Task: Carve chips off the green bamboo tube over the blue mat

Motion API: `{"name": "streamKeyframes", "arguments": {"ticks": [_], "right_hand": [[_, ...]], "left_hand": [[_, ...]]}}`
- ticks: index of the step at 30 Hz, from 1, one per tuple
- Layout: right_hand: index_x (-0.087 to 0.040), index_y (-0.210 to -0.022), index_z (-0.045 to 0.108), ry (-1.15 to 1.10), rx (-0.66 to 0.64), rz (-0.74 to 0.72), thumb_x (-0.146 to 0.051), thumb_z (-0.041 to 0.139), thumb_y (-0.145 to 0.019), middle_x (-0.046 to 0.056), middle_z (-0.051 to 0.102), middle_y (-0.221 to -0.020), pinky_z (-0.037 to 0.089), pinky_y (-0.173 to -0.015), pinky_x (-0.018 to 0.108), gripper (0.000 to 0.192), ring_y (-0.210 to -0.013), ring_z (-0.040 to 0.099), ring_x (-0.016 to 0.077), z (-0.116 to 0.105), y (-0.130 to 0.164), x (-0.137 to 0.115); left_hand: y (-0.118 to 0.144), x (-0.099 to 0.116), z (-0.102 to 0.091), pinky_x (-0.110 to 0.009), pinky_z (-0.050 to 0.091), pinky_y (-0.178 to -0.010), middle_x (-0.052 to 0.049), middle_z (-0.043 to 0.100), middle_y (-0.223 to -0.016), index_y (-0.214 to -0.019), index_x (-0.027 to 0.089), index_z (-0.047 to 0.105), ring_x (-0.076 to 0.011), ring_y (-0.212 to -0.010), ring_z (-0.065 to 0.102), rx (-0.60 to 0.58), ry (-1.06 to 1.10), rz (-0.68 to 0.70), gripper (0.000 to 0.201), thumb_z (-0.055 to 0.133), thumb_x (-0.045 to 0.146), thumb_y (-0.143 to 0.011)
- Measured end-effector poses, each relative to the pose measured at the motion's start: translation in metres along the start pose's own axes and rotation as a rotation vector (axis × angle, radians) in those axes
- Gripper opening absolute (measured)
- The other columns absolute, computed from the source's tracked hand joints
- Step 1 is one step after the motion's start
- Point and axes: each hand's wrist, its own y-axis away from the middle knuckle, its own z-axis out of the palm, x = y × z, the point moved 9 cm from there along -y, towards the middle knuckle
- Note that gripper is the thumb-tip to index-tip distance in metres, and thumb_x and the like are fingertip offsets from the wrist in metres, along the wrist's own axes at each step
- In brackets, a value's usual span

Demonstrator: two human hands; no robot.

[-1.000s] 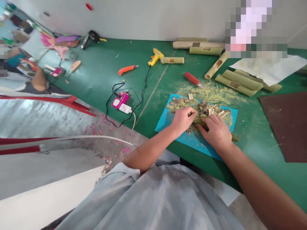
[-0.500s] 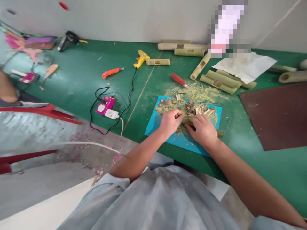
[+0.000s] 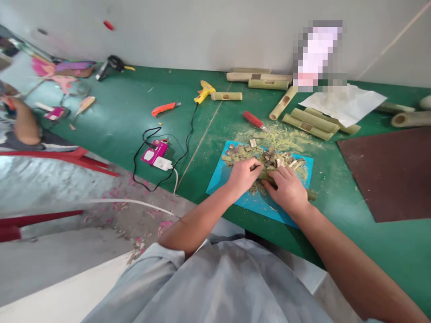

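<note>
A green bamboo tube lies over the blue sheet, its right end sticking out past my right hand. The fingers of that hand are wrapped over the tube from above. At the tube's left part, my left hand is closed in a pinch; whatever sits between its fingers is too hidden to name. Bamboo chips and shavings are heaped on the sheet just beyond both hands. Behind the sheet lies a red-handled knife, its tip among yellowish dust.
Several cut bamboo tubes lie at the back, near white paper. A brown board is on the right. To the left are a yellow glue gun, an orange cutter and a corded pink power strip. Another person's arm shows far left.
The camera view has tilted, so the whole scene sits slightly lower and further right. Both hands keep nearly the same place on the bamboo tube. More of the other person's arm shows.
</note>
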Motion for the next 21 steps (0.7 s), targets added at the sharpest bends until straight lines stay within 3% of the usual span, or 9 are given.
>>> {"name": "streamKeyframes", "arguments": {"ticks": [5, 10, 14, 21], "right_hand": [[-0.016, -0.085, 0.065, 0.007, -0.013, -0.007, -0.031, 0.057, -0.092, 0.009, 0.057, -0.080, 0.044, -0.074, 0.037, 0.018, -0.081, 0.049, 0.0249, 0.002, 0.000, 0.000], [-0.017, -0.089, 0.064, 0.000, -0.046, 0.031, -0.031, 0.054, -0.093, 0.010, 0.058, -0.082, 0.044, -0.075, 0.038, 0.017, -0.084, 0.050, 0.0260, 0.005, 0.001, 0.001], [-0.019, -0.088, 0.064, -0.006, -0.063, 0.033, -0.030, 0.055, -0.092, 0.010, 0.058, -0.082, 0.043, -0.075, 0.038, 0.015, -0.084, 0.050, 0.0258, 0.007, 0.002, 0.001], [-0.017, -0.088, 0.064, -0.011, -0.014, 0.039, -0.032, 0.057, -0.092, 0.009, 0.057, -0.081, 0.043, -0.074, 0.037, 0.017, -0.083, 0.049, 0.0248, 0.003, 0.001, 0.002]], "left_hand": [[0.000, 0.002, -0.001, -0.020, 0.040, -0.059, 0.001, 0.067, -0.066, -0.081, 0.017, 0.072, -0.0098, -0.060, 0.057, -0.009, 0.002, 0.022, 0.008, 0.066, 0.019, -0.086], [0.010, -0.006, -0.006, -0.020, 0.037, -0.055, 0.003, 0.061, -0.058, -0.075, 0.016, 0.068, -0.0086, -0.053, 0.049, 0.023, 0.055, -0.017, 0.014, 0.064, 0.022, -0.087], [0.004, -0.009, -0.003, -0.020, 0.036, -0.055, 0.004, 0.059, -0.058, -0.072, 0.016, 0.066, -0.0085, -0.054, 0.048, 0.020, 0.043, -0.052, 0.016, 0.064, 0.023, -0.087], [0.005, -0.006, -0.006, -0.021, 0.038, -0.057, 0.003, 0.061, -0.060, -0.071, 0.016, 0.065, -0.0093, -0.055, 0.051, 0.008, 0.016, -0.033, 0.017, 0.063, 0.022, -0.087]]}}
